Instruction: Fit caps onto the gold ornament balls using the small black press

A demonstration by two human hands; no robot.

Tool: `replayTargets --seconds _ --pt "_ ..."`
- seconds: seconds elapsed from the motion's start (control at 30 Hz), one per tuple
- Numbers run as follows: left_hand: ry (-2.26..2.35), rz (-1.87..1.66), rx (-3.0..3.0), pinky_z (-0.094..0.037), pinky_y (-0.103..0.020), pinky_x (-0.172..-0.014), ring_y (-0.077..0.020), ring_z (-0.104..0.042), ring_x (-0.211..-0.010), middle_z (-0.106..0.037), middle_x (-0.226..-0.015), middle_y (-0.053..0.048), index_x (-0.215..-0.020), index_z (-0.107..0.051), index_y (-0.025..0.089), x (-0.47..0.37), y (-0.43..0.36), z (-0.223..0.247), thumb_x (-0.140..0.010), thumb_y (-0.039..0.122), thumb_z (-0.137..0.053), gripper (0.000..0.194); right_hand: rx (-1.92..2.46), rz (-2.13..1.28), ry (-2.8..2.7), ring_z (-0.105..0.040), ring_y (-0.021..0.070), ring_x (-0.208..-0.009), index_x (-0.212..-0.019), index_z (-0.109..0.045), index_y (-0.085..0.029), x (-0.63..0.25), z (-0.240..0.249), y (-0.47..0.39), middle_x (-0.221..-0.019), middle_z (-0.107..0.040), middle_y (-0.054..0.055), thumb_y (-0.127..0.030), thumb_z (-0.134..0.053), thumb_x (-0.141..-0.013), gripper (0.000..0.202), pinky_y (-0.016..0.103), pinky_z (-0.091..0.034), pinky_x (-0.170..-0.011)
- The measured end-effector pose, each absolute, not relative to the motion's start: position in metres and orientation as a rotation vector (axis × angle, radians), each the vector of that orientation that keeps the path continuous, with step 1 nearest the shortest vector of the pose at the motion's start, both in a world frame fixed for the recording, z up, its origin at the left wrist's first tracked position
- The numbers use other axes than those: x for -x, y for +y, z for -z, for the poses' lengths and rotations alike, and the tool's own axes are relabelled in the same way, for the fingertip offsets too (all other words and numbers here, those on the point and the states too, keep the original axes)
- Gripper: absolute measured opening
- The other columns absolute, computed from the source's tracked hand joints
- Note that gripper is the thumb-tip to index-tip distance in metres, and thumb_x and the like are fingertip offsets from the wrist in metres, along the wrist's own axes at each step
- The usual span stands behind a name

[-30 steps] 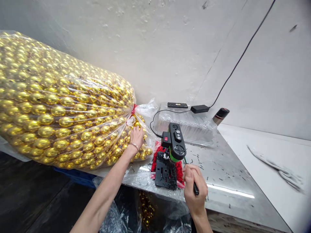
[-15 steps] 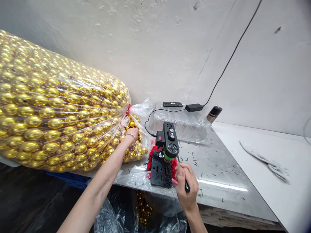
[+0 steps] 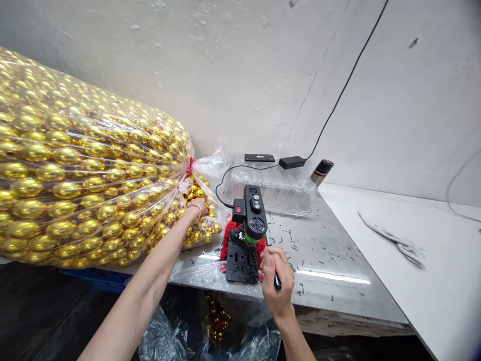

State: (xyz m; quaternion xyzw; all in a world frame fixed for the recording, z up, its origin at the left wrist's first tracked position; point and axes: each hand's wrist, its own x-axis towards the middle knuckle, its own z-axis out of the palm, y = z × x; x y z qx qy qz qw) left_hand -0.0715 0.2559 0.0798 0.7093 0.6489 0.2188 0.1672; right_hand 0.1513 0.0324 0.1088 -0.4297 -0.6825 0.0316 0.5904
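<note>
My left hand (image 3: pixel 199 205) reaches into an opening of a large clear plastic bag (image 3: pixel 112 168) packed with shiny gold balls. Its fingers are sunk among the gold balls (image 3: pixel 206 235), so I cannot see what they hold. My right hand (image 3: pixel 278 275) is closed around a black handle (image 3: pixel 277 282) with a thin greenish shaft pointing up. Just left of that hand stands a small black machine (image 3: pixel 255 210) with round grilles, a red switch and a green ring. Under it is a black slotted base plate (image 3: pixel 240 263) on red material (image 3: pixel 228 240).
Behind the machine lie clear plastic trays (image 3: pixel 270 188) carrying a black power adapter (image 3: pixel 292 162) and a remote control (image 3: pixel 259 157). A dark-capped bottle (image 3: pixel 321 172) stands beside them. Small black scraps litter the metal tabletop (image 3: pixel 330 281). Plastic bags (image 3: pixel 161 331) hang below the front edge.
The whole view has shifted slightly, so things sit further left. My left hand has pushed deeper among the gold balls. The right hand keeps its grip on the black handle.
</note>
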Motion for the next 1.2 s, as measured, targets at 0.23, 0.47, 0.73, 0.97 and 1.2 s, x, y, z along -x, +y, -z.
replayTargets --seconds 0.23,0.47,0.73,0.97,1.2 --pt "1.827 -0.61 -1.714 -0.043 -0.028 -0.073 -0.0219 -0.059 -0.085 -0.066 -0.081 -0.011 -0.09 -0.064 0.003 0.069 0.246 -0.11 -0.071 0.015 -0.069 0.023 0.995 -0.071 -1.592 -0.049 0.0113 -0.065 -0.07 -0.046 -0.019 -0.152 -0.106 0.033 -0.073 -0.05 0.002 -0.005 -0.039 -0.087 0.024 0.025 -0.039 -0.057" --pt "1.111 -0.986 -1.04 -0.043 -0.018 -0.052 -0.0126 -0.061 -0.074 -0.064 -0.098 -0.008 -0.122 -0.055 0.014 0.083 0.172 -0.136 -0.085 0.018 -0.052 0.037 0.994 -0.061 -1.599 -0.051 0.0118 -0.066 -0.069 -0.047 -0.019 -0.154 -0.105 0.033 -0.072 -0.051 0.002 -0.005 -0.039 -0.087 0.024 0.025 -0.04 -0.057" --pt "0.798 -0.993 -0.536 -0.038 -0.014 -0.043 -0.0043 -0.051 -0.05 -0.06 -0.073 0.001 -0.098 -0.065 0.014 0.057 0.087 -0.095 -0.061 0.022 -0.08 0.041 0.981 0.012 -1.616 -0.051 0.0124 -0.069 -0.074 -0.048 -0.019 -0.153 -0.106 0.035 -0.069 -0.051 0.001 -0.001 -0.04 -0.086 0.023 0.026 -0.04 -0.061" --pt "0.96 -1.023 -0.597 -0.042 -0.017 -0.049 -0.0075 -0.056 -0.057 -0.062 -0.077 0.0 -0.097 -0.061 0.015 0.017 0.069 -0.06 -0.059 0.031 -0.081 0.045 1.0 0.014 -1.634 -0.051 0.0121 -0.071 -0.071 -0.046 -0.019 -0.153 -0.108 0.034 -0.07 -0.05 0.001 -0.001 -0.04 -0.086 0.024 0.026 -0.04 -0.063" --pt "1.091 -0.887 -0.895 -0.041 -0.02 -0.049 -0.0111 -0.058 -0.064 -0.064 -0.082 -0.003 -0.119 -0.06 0.015 -0.002 0.08 -0.047 -0.068 0.032 -0.074 0.056 1.024 -0.014 -1.629 -0.051 0.0121 -0.071 -0.071 -0.046 -0.019 -0.154 -0.106 0.033 -0.072 -0.051 0.001 -0.003 -0.04 -0.087 0.024 0.026 -0.041 -0.063"
